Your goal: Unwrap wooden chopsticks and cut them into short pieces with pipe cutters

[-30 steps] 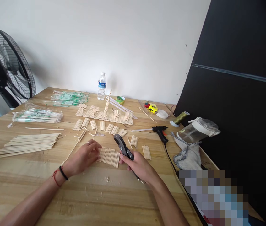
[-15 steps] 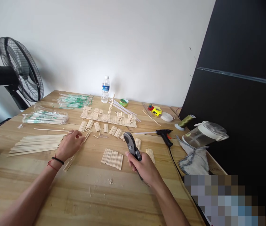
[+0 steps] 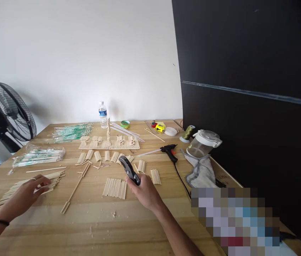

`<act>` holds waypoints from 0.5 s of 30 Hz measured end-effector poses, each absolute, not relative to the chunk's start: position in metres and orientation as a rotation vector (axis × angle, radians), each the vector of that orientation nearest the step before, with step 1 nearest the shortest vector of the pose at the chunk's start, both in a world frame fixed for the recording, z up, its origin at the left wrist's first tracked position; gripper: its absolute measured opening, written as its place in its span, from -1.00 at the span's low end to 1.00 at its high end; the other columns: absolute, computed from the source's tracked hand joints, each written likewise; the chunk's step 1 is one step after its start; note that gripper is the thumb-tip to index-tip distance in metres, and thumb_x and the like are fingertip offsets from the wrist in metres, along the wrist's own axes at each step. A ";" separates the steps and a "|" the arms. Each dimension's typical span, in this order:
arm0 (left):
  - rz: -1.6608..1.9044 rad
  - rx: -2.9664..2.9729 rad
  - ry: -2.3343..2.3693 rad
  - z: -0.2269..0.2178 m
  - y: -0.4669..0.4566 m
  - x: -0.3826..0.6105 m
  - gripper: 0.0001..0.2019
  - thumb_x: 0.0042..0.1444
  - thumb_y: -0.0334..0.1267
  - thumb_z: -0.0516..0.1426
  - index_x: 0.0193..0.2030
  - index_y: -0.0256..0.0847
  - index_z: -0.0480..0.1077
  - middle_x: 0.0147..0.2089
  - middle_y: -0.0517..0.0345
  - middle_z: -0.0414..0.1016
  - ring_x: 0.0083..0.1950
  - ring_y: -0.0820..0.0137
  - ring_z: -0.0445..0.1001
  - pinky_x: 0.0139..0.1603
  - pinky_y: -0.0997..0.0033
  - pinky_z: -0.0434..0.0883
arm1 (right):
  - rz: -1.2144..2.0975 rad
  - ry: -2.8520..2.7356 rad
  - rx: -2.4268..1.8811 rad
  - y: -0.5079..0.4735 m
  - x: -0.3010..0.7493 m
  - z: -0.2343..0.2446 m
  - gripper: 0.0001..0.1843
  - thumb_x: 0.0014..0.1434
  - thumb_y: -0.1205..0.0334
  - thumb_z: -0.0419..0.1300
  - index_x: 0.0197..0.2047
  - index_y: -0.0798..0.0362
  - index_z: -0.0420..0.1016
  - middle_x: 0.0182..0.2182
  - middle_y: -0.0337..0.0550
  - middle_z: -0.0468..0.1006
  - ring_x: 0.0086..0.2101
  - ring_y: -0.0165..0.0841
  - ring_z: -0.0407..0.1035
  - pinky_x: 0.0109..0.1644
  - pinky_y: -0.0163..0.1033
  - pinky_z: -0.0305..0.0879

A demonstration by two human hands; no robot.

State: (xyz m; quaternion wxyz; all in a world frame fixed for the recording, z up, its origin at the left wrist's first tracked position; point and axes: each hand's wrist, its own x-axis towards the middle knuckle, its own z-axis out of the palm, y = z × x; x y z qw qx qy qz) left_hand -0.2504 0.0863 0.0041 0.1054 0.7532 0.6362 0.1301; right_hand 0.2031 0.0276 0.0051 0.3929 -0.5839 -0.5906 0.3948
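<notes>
I sit at a wide desk (image 3: 129, 227) of pale, grainy planks, speckled with small wood crumbs in front of me. My right hand (image 3: 145, 192) is curled tight round the handles of the cutters (image 3: 129, 170), whose dark head points up and away from me; I cannot tell whether the blades are parted. Just left of that hand lies a flat mat of short sticks (image 3: 115, 187). My left hand (image 3: 26, 195) is out to the far left, fingers loosely bent and resting on the pile of long sticks (image 3: 27, 185) near the desk's edge; whether it pinches one I cannot tell. Between the two hands a long joined stick (image 3: 75, 188) lies slanted.

Farther back sit many small stick bundles and a stick platform (image 3: 109, 144) with an upright piece on it. Wrapped chopstick packs (image 3: 39, 156) lie to the left, a water bottle (image 3: 102, 114) stands by the white wall (image 3: 73, 53), and a tape roll (image 3: 125, 124) is near it. To the right are a glue gun (image 3: 169, 151), a thread spool (image 3: 188, 132), a clear jug (image 3: 203, 143) and a cloth (image 3: 200, 170). A black fan (image 3: 7, 110) stands off the left corner, and a dark panel (image 3: 246, 89) closes the right side.
</notes>
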 end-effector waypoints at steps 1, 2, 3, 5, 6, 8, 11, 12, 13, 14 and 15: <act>0.370 2.236 1.878 0.005 0.088 -0.248 -0.66 0.08 0.09 0.06 -0.28 -0.06 0.51 -0.19 0.15 0.68 -0.21 0.19 0.59 -0.09 0.35 0.43 | 0.999 -1.504 -1.474 0.027 0.202 0.006 -0.54 0.25 -0.05 0.13 -0.58 -0.03 0.14 -0.66 -0.34 0.19 -0.59 -0.44 0.06 -0.51 -0.29 -0.06; 0.357 2.250 1.888 0.006 0.089 -0.246 -0.66 0.08 0.10 0.05 -0.30 -0.06 0.51 -0.21 0.17 0.68 -0.24 0.21 0.58 -0.11 0.37 0.42 | 0.992 -1.509 -1.468 0.027 0.201 0.006 -0.54 0.25 -0.04 0.13 -0.58 -0.03 0.12 -0.66 -0.35 0.16 -0.58 -0.44 0.04 -0.50 -0.29 -0.07; 0.345 2.259 1.898 0.007 0.090 -0.243 -0.66 0.09 0.10 0.04 -0.32 -0.06 0.50 -0.23 0.18 0.68 -0.26 0.22 0.57 -0.12 0.38 0.41 | 0.981 -1.512 -1.462 0.027 0.200 0.007 -0.54 0.24 -0.03 0.13 -0.58 -0.03 0.11 -0.66 -0.36 0.14 -0.58 -0.45 0.02 -0.50 -0.29 -0.08; 0.340 2.265 1.915 0.008 0.090 -0.240 -0.65 0.11 0.10 0.02 -0.35 -0.07 0.50 -0.26 0.19 0.68 -0.29 0.24 0.57 -0.15 0.39 0.41 | 0.949 -1.522 -1.454 0.028 0.200 0.006 -0.55 0.24 -0.02 0.13 -0.58 -0.03 0.09 -0.64 -0.37 0.12 -0.56 -0.45 0.01 -0.49 -0.29 -0.08; 0.345 2.268 1.909 0.008 0.089 -0.239 -0.64 0.12 0.10 0.01 -0.36 -0.07 0.49 -0.28 0.19 0.68 -0.29 0.24 0.57 -0.16 0.40 0.41 | 0.935 -1.525 -1.452 0.028 0.200 0.006 -0.55 0.24 -0.01 0.13 -0.58 -0.03 0.09 -0.64 -0.37 0.12 -0.56 -0.45 0.01 -0.48 -0.29 -0.08; 0.379 2.277 1.868 0.008 0.087 -0.237 -0.66 0.13 0.11 0.02 -0.36 -0.04 0.47 -0.31 0.22 0.68 -0.28 0.24 0.58 -0.16 0.40 0.43 | 0.918 -1.519 -1.456 0.029 0.201 0.006 -0.55 0.23 -0.02 0.13 -0.58 -0.03 0.09 -0.63 -0.36 0.13 -0.56 -0.44 0.01 -0.48 -0.29 -0.08; 0.445 2.282 1.821 0.007 0.083 -0.236 -0.75 0.15 0.07 0.07 -0.32 0.03 0.46 -0.30 0.29 0.68 -0.25 0.23 0.59 -0.14 0.38 0.44 | 0.916 -1.510 -1.459 0.029 0.202 0.007 -0.55 0.23 -0.02 0.14 -0.58 -0.03 0.11 -0.63 -0.35 0.15 -0.56 -0.43 0.04 -0.48 -0.28 -0.06; 0.469 2.283 1.816 0.007 0.082 -0.235 -0.78 0.16 0.05 0.08 -0.31 0.05 0.46 -0.29 0.30 0.68 -0.23 0.23 0.60 -0.13 0.37 0.44 | 0.917 -1.512 -1.454 0.028 0.202 0.007 -0.55 0.24 -0.02 0.14 -0.58 -0.03 0.12 -0.63 -0.34 0.16 -0.56 -0.43 0.04 -0.48 -0.28 -0.06; 0.489 2.284 1.812 0.007 0.081 -0.235 -0.79 0.17 0.04 0.08 -0.32 0.05 0.45 -0.29 0.31 0.67 -0.22 0.22 0.60 -0.12 0.36 0.45 | 0.918 -1.514 -1.450 0.028 0.201 0.008 -0.55 0.24 -0.02 0.13 -0.58 -0.03 0.12 -0.63 -0.34 0.16 -0.56 -0.43 0.04 -0.47 -0.28 -0.05; 0.502 2.287 1.808 0.007 0.080 -0.234 -0.79 0.17 0.02 0.07 -0.34 0.05 0.45 -0.29 0.30 0.67 -0.22 0.21 0.61 -0.12 0.36 0.45 | 0.918 -1.516 -1.447 0.028 0.201 0.008 -0.55 0.24 -0.02 0.13 -0.58 -0.03 0.13 -0.63 -0.34 0.16 -0.56 -0.43 0.04 -0.47 -0.28 -0.04; 0.515 2.291 1.807 0.007 0.079 -0.233 -0.79 0.18 0.02 0.06 -0.34 0.05 0.45 -0.29 0.30 0.66 -0.21 0.21 0.61 -0.12 0.35 0.45 | 0.919 -1.517 -1.445 0.027 0.201 0.008 -0.55 0.24 -0.02 0.13 -0.58 -0.03 0.13 -0.63 -0.34 0.17 -0.55 -0.43 0.05 -0.46 -0.28 -0.04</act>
